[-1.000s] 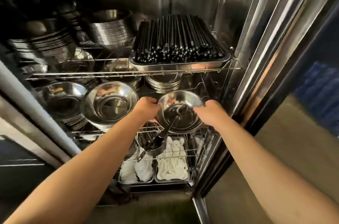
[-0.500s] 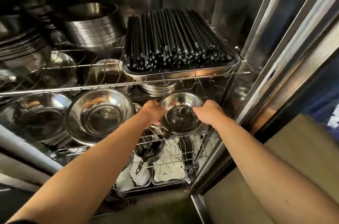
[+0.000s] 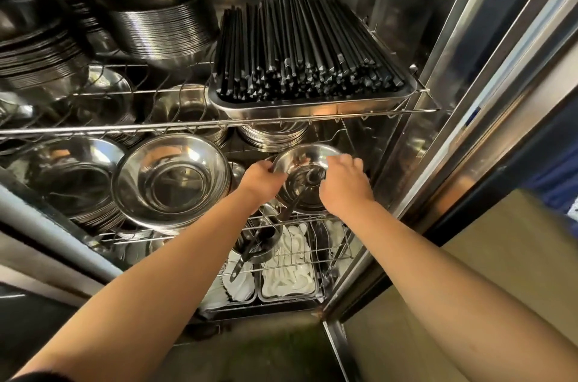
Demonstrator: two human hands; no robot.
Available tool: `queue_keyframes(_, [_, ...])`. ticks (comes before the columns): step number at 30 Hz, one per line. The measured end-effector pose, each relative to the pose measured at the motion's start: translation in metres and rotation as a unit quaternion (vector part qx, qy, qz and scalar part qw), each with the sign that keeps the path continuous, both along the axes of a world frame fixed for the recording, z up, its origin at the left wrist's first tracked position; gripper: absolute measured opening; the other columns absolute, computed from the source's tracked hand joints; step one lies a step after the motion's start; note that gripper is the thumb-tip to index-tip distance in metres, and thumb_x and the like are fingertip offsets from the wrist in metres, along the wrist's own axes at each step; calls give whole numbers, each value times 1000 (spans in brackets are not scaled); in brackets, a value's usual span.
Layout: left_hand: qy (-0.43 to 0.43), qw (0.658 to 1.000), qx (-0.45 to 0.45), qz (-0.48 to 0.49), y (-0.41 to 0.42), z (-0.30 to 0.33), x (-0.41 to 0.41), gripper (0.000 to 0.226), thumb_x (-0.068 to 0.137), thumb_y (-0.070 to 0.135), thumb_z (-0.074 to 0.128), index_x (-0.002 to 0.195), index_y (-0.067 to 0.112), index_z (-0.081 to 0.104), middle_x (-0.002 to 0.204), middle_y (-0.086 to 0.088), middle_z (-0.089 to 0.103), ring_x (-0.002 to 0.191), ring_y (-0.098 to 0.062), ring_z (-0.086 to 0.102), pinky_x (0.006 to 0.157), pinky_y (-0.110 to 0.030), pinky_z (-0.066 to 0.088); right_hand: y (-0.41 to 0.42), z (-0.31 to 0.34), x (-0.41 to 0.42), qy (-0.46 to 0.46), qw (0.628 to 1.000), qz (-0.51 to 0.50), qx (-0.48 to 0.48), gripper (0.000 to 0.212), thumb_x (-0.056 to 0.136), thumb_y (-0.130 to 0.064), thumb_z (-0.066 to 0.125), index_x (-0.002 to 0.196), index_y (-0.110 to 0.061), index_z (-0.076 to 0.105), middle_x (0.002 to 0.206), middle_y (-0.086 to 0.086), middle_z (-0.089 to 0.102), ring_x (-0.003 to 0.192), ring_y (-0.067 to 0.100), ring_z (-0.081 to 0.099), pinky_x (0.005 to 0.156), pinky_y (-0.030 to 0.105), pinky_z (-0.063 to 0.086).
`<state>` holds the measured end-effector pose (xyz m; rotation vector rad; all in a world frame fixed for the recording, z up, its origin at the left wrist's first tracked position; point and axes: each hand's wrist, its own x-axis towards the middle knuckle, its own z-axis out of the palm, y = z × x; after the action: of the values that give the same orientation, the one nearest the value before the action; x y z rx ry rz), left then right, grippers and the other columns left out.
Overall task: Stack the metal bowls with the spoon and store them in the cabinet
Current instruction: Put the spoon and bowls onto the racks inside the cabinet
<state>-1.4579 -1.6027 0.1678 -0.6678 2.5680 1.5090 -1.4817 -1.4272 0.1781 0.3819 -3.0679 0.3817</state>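
Both hands reach into an open steel cabinet (image 3: 416, 37) at centre frame. The left hand (image 3: 259, 182) has its fingers (image 3: 264, 166) curled over the left rim of a small metal bowl (image 3: 301, 159); the right hand (image 3: 342, 186) grips the right rim, its fingers (image 3: 345, 159) hooked over the edge. The bowl is tilted, its hollow facing the camera, and it sits at the right end of the middle wire shelf (image 3: 175, 127)'s space, just right of a bigger bowl (image 3: 170, 178) that leans on a stack. A dark spoon (image 3: 308, 177) lies inside the held bowl, its handle running down and left between the two wrists. Whether the bowl rests on the rack or hangs in the hands cannot be told. In the upper middle of the frame a tray (image 3: 312, 106) full of black chopsticks (image 3: 300, 47) sits on the top shelf, with stacked bowls (image 3: 162, 25) to its left. Below the hands, in the lower centre, white spoons (image 3: 289, 269) fill metal bins, and a dark ladle (image 3: 255, 244) lies just left of them.
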Motion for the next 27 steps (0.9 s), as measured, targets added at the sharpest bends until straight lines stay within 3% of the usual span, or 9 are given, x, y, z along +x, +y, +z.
queue_keyframes(2, [16,1000,-16,-6,0,-1,9,28,92,38,60,104,13,67,71,0,63,49,-7,54,44,-20,43,-6,-5,0,-4,995,99,8,52,90,-6,64,141,-12,53,141,9,51,135,31,38,109,46,45])
queue_keyframes(4, [30,999,-40,-8,1,-2,21,27,94,36,57,112,18,65,77,2,66,45,-6,57,41,-19,41,-11,-9,-1,-34,982,185,30,58,87,5,60,142,-13,53,143,8,51,137,29,38,111,48,43])
queue_keyframes(6, [39,996,-80,-31,0,-5,36,37,96,32,53,130,18,57,96,3,69,69,-18,71,53,-26,52,-15,-13,-2,-37,969,236,61,64,85,9,59,144,-14,52,144,9,51,138,29,38,113,48,41])
queue_keyframes(8, [44,991,-116,-58,-3,-13,52,46,96,31,49,140,16,49,122,-7,65,101,-29,68,81,-38,57,-18,-16,-3,-36,962,258,76,66,85,9,61,145,-17,53,142,7,53,137,28,39,112,49,42])
queue_keyframes(11, [49,981,-169,-86,-10,-22,79,53,98,30,48,148,17,39,147,-13,47,132,-32,48,109,-45,41,-20,-17,-3,-53,957,274,83,56,88,6,60,138,-21,60,131,6,59,129,28,46,106,50,47])
queue_keyframes(15, [23,959,-240,-149,-22,-31,107,64,93,23,54,152,17,31,150,-12,43,134,-33,45,108,-44,42,-21,-12,1,-63,952,283,97,38,91,0,62,122,-21,70,118,5,64,119,26,52,101,47,50])
queue_keyframes(20, [-18,917,-358,-177,-35,-42,128,68,94,28,51,155,20,21,151,-11,41,137,-35,39,111,-45,35,-22,-5,7,-54,950,289,109,37,89,3,63,113,-23,71,110,4,63,116,25,55,96,42,52])
queue_keyframes(24, [-31,878,-433,-201,-40,-51,141,72,93,31,51,156,19,19,153,-12,38,142,-32,33,118,-42,24,-21,-1,20,0,950,305,67,37,91,4,58,114,-22,70,99,-1,61,109,22,55,88,37,48])
queue_keyframes(27, [-22,865,-457,-205,-40,-54,144,75,91,33,53,156,18,18,153,-11,39,142,-31,33,120,-43,24,-19,6,33,39,945,324,14,23,97,-2,57,109,-17,71,93,-3,63,105,22,56,87,36,50])
